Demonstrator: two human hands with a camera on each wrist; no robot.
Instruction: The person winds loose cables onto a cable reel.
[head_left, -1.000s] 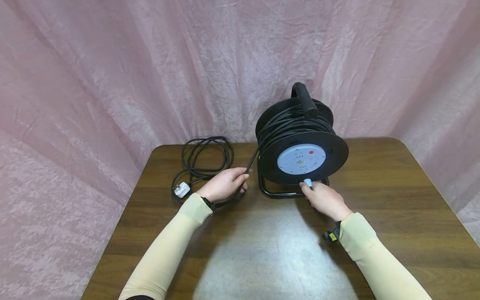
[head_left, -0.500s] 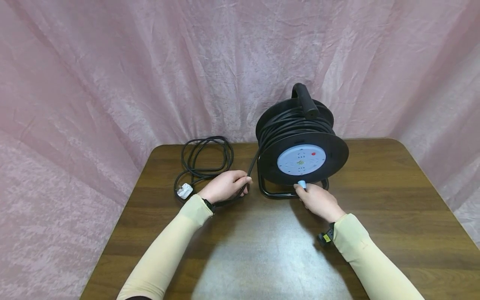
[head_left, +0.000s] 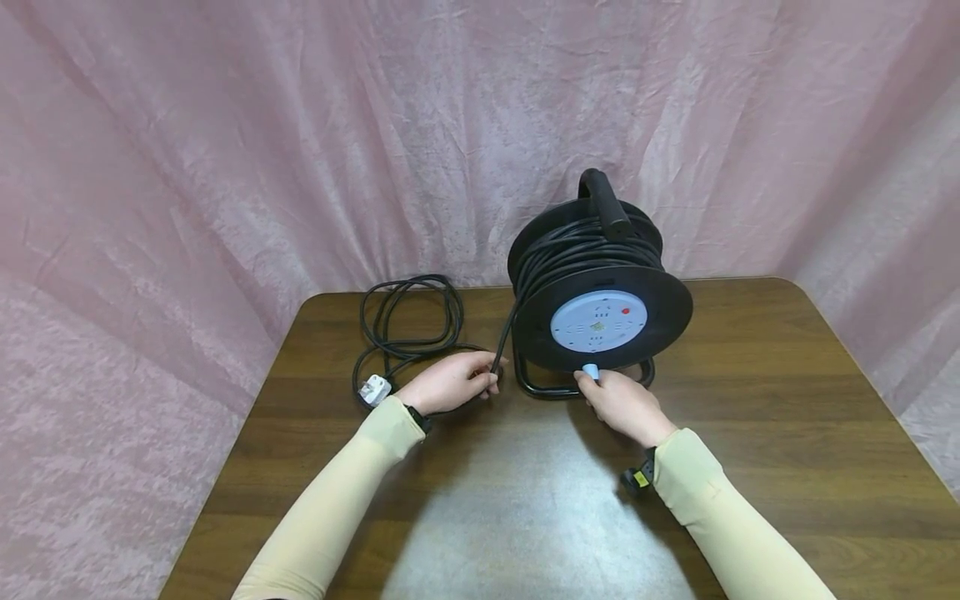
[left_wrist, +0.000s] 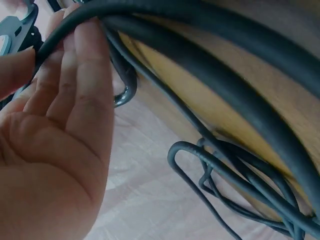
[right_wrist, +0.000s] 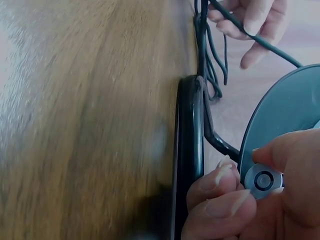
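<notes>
A black cable reel [head_left: 675, 308] stands on the table, with a light-blue socket panel [head_left: 598, 322] on its front disc. Its small light-blue crank knob [head_left: 591, 371] is at the bottom of the disc, pinched between thumb and fingers of my right hand [head_left: 624, 407]. The right wrist view shows the knob [right_wrist: 263, 181] end-on between the fingertips. Left of the reel, my left hand [head_left: 453, 382] holds the black cable [head_left: 504, 337], which rises from the fingers onto the drum. In the left wrist view the cable [left_wrist: 55, 37] passes between thumb and fingers.
Loose loops of cable [head_left: 384, 321] lie on the wooden table [head_left: 780, 392] at the back left, with a white plug [head_left: 375, 390] beside the left wrist. The reel rests on a black tube frame [head_left: 551, 392], under a carry handle [head_left: 609, 208]. A pink curtain [head_left: 480, 125] hangs behind.
My right hand has moved left with the knob along the bottom of the disc, and the socket panel has turned slightly. The plug has shifted a little right; the left hand stays nearly in place.
</notes>
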